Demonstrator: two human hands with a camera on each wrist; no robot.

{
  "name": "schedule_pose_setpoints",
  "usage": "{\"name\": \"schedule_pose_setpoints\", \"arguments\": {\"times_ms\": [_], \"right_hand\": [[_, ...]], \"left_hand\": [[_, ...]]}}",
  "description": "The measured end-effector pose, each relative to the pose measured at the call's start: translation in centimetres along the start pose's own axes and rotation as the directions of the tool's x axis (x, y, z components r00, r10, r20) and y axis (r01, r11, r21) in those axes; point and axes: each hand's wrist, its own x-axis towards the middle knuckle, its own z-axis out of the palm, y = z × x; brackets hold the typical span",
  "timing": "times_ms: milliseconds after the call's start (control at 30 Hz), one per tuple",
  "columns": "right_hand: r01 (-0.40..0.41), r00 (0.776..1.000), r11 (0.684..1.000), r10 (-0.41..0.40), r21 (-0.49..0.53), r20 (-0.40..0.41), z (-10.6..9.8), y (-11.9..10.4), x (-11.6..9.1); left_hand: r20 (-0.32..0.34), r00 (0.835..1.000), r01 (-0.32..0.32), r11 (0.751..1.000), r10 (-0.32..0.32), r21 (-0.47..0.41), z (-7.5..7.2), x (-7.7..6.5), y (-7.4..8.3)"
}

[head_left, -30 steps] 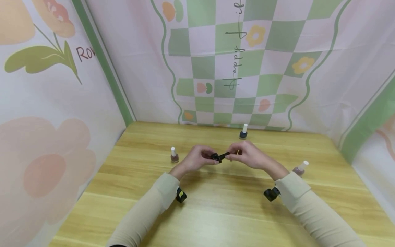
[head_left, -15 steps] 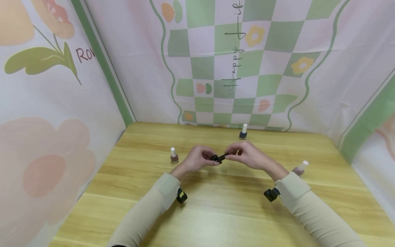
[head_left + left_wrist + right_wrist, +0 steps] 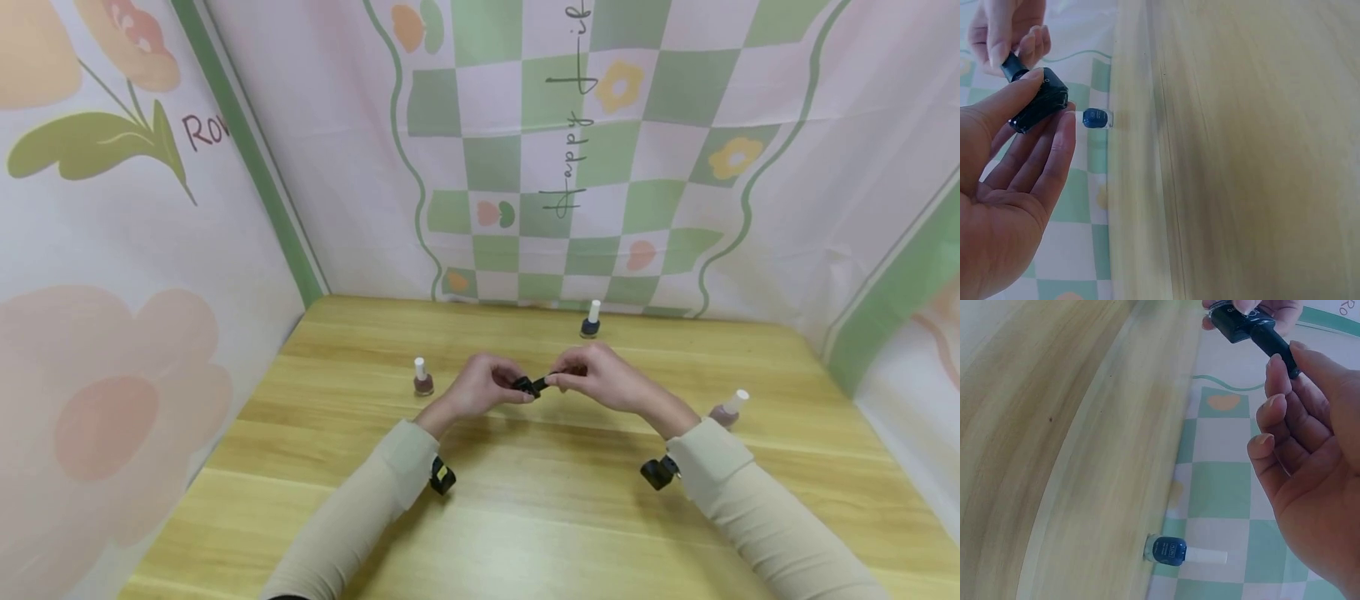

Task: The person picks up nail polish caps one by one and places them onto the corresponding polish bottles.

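Near the middle of the table in the head view, my left hand (image 3: 480, 385) holds a small black nail polish bottle (image 3: 1044, 100), tilted and off the tabletop. Its thumb lies on one side of the bottle, fingers on the other. From the right, my right hand (image 3: 600, 379) pinches the bottle's long black cap (image 3: 1275, 350) between thumb and index finger. In the right wrist view, cap and bottle meet end to end; how tightly they are joined I cannot tell. The other right fingers are loosely curled.
A dark blue nail polish (image 3: 590, 326) with a white cap stands behind the hands. One mauve bottle (image 3: 423, 384) is left of my left hand. A paler pinkish bottle (image 3: 725, 414) stands beside my right forearm. A patterned cloth (image 3: 487, 167) hangs behind the wooden table (image 3: 510, 533).
My right fingertips have shifted slightly on the cap. The left hand still holds the bottle in nearly the same place, and the standing bottles have not moved.
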Motion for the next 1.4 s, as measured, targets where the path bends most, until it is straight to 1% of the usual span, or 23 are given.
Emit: {"name": "schedule_pose_setpoints", "arguments": {"times_ms": [200, 400, 567, 733, 833, 1133, 1267, 1400], "right_hand": [[-0.011, 0.999, 1.000, 0.011, 0.001, -0.044, 0.1, 0.0, -0.1], [-0.026, 0.995, 0.999, 0.029, 0.024, -0.096, 0.2, 0.1, -0.1], [-0.046, 0.990, 0.998, 0.051, 0.044, -0.132, 0.4, 0.3, 0.0], [-0.046, 0.984, 0.997, 0.057, 0.070, -0.166, 0.6, -0.1, 0.1], [-0.040, 0.983, 0.995, 0.055, 0.086, -0.177, 0.8, -0.3, 0.2], [-0.040, 0.976, 0.994, 0.060, 0.098, -0.209, 1.3, 0.1, 0.3], [-0.051, 0.972, 0.993, 0.074, 0.107, -0.224, 1.5, 0.3, 0.4], [-0.061, 0.966, 0.990, 0.091, 0.127, -0.242, 1.7, 0.5, 0.5]], "left_hand": [[-0.006, 1.000, 0.008, 1.000, -0.008, -0.008, 0.0, 0.0, 0.0], [-0.009, 1.000, 0.001, 1.000, -0.001, -0.016, 0.2, 0.2, 0.0], [-0.015, 1.000, 0.007, 1.000, -0.007, -0.024, 0.3, 0.3, 0.2], [-0.046, 0.999, 0.007, 1.000, -0.007, 0.005, 0.5, 0.5, 0.1], [-0.062, 0.998, -0.004, 1.000, 0.004, 0.008, 0.7, 0.7, 0.0], [-0.088, 0.996, -0.021, 1.000, 0.020, -0.010, 0.9, 0.8, 0.0], [-0.106, 0.994, -0.003, 1.000, 0.001, -0.019, 1.1, 0.8, -0.2], [-0.156, 0.988, 0.007, 0.999, -0.012, -0.031, 1.2, 1.0, -0.5]]}}
